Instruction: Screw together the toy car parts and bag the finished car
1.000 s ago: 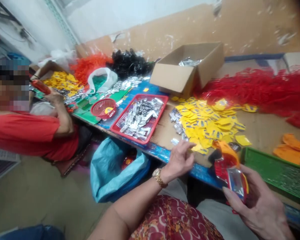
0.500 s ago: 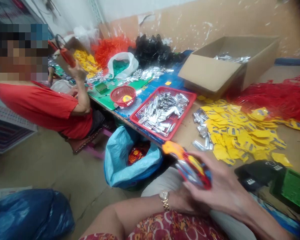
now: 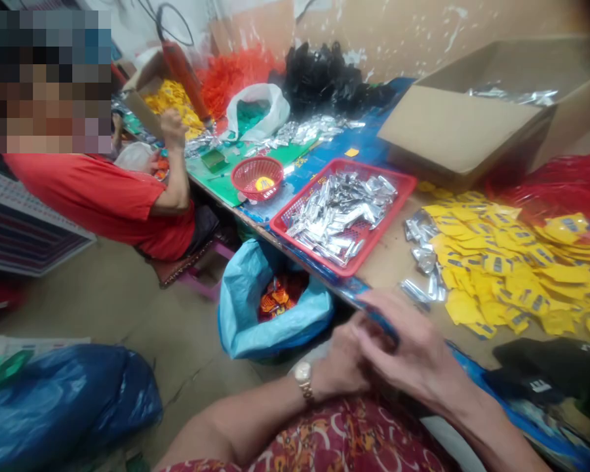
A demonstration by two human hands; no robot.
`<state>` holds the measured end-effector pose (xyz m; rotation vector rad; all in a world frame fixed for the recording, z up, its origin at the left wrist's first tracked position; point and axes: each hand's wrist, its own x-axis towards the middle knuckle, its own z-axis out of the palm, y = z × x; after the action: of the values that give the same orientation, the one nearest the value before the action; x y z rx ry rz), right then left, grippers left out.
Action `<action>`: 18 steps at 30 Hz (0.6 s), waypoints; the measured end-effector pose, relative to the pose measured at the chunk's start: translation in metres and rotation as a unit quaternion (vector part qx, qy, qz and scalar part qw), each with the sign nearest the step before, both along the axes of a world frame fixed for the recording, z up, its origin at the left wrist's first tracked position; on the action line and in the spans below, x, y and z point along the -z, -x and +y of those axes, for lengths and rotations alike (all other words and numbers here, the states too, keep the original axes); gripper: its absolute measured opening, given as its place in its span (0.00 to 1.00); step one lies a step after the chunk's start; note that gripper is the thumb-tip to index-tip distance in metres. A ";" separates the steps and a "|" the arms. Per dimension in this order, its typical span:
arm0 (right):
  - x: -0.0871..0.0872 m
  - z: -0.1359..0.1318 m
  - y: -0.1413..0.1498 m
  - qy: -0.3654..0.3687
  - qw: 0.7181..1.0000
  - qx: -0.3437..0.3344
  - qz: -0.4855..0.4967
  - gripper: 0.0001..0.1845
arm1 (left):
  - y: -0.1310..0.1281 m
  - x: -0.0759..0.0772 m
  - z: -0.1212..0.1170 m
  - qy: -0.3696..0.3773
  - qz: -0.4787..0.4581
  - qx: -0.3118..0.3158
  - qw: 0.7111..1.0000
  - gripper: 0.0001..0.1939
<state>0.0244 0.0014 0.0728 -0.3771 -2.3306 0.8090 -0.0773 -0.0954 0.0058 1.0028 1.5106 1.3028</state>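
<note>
My two hands meet over my lap at the near edge of the table. My right hand lies on top with its fingers stretched out to the left, and nothing shows in it. My left hand, with a gold watch on the wrist, sits under it, its fingers hidden. Just left of the hands a blue bag on the floor holds red-and-orange packets. A heap of yellow cards and loose silver packets lie on the table beyond my hands.
A red tray holds silver packets, with a small round red basket behind it. A cardboard box stands at the back right beside red strings. A person in a red shirt sits at left holding a red tool. A dark blue bag lies lower left.
The red-and-blue packet held in my right hand is out of sight now. My right hand has come down onto my left hand. The view has turned left; the other person raised the tool.
</note>
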 end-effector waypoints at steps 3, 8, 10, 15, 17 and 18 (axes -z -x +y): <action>0.013 -0.002 -0.047 0.022 0.993 0.111 -0.011 0.12 | 0.043 -0.009 -0.008 0.024 0.241 0.004 0.970 0.24; 0.027 -0.012 -0.088 0.074 0.968 0.233 -0.048 0.09 | 0.062 -0.005 -0.036 0.207 0.472 0.140 0.845 0.37; 0.028 -0.015 -0.094 0.082 0.965 0.242 -0.052 0.08 | 0.044 -0.003 -0.047 0.198 0.449 0.217 0.844 0.25; 0.030 -0.018 -0.098 0.063 0.971 0.217 -0.082 0.08 | 0.010 -0.014 -0.053 0.172 0.431 0.305 0.832 0.13; 0.030 -0.019 -0.097 0.053 0.975 0.192 -0.094 0.07 | 0.015 -0.023 -0.048 0.155 0.433 0.329 0.825 0.14; 0.030 -0.020 -0.096 0.049 0.977 0.183 -0.098 0.07 | 0.022 -0.028 -0.045 0.144 0.433 0.342 0.822 0.15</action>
<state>0.1208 -0.0190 0.0424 -0.9358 -2.3008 0.7309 -0.0991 -0.1401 0.0337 1.8350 1.6358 0.0486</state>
